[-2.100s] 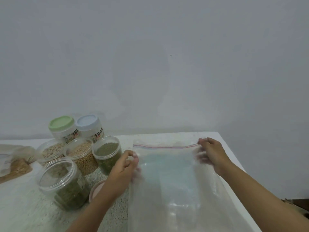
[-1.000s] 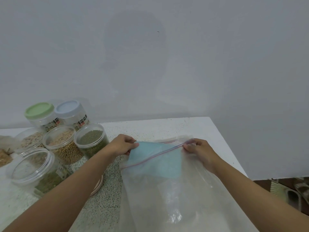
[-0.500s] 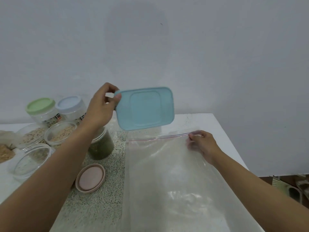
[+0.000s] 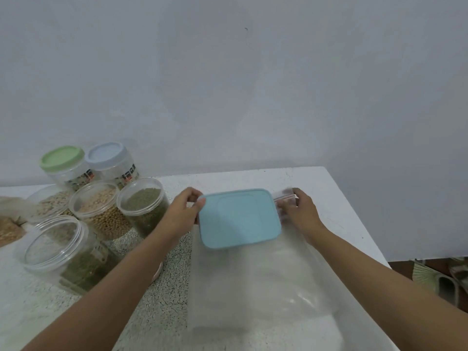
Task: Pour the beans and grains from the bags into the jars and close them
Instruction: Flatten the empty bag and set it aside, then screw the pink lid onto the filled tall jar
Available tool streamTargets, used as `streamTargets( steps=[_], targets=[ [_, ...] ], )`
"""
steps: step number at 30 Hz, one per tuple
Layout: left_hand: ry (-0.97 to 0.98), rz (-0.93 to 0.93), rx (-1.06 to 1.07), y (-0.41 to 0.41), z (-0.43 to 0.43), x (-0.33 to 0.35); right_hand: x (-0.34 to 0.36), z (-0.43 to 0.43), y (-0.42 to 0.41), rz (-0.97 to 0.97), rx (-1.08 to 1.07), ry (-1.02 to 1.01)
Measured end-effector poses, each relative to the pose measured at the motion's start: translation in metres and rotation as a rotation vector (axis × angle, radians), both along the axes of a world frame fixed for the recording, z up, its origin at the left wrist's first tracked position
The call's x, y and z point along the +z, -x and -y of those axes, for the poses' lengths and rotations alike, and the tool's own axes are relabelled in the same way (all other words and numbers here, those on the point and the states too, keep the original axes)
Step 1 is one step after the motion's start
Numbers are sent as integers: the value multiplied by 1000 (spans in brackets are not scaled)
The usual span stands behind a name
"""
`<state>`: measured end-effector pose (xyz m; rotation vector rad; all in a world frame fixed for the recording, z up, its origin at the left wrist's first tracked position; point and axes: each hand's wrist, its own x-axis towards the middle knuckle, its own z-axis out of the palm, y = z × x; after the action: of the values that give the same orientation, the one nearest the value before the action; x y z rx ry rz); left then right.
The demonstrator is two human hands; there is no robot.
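My left hand (image 4: pixel 181 213) grips the left edge of a light blue rectangular lid (image 4: pixel 239 218), which lies over the top of a clear zip bag (image 4: pixel 255 282) with a red seal strip. My right hand (image 4: pixel 298 214) pinches the bag's top right corner next to the lid. To the left stand several open clear jars: one with green beans (image 4: pixel 144 203), one with tan beans (image 4: pixel 101 211), one with pale grains (image 4: pixel 49 206), and a nearer one (image 4: pixel 63 252) partly filled with something green.
Two lidded jars stand at the back, one with a green lid (image 4: pixel 62 158), one with a pale blue lid (image 4: pixel 107 155). A bag of brown grain (image 4: pixel 10 229) lies at the far left. The white table (image 4: pixel 342 198) ends on the right; floor items lie beyond.
My left hand pulled the blue lid out of the bag, raised it, then brought it down onto the bag's top. My right hand stayed on the bag's upper right corner.
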<state>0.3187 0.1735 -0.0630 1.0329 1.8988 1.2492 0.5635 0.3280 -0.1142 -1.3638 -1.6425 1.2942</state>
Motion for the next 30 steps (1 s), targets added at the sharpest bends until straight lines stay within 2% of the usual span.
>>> streamTargets(
  steps=[3, 7, 9, 11, 15, 20, 23, 27, 30],
  targets=[
    [58, -56, 54, 0, 2, -18, 1, 9, -6, 138, 69, -182],
    [57, -543, -40, -3, 15, -37, -2, 28, -12, 331, 134, -516],
    [-2, -630, -79, -11, 21, -41, -4, 37, -14, 378, 134, -658],
    [-6, -597, -97, -14, 24, -46, -6, 48, -16, 375, 176, -703],
    [-21, -500, -95, -10, 23, -48, -11, 58, -18, 305, 246, -532],
    [-22, -570, -80, -8, 20, -42, -8, 56, -15, 318, 242, -426],
    [-28, -595, -84, -5, 27, -35, -2, 57, -12, 315, 229, -515],
    [-40, -478, -91, 4, 53, -7, 17, 72, 7, 283, 279, -670],
    [-57, -505, -128, 19, 83, 21, 33, 93, 34, 206, 406, -649]
  ],
)
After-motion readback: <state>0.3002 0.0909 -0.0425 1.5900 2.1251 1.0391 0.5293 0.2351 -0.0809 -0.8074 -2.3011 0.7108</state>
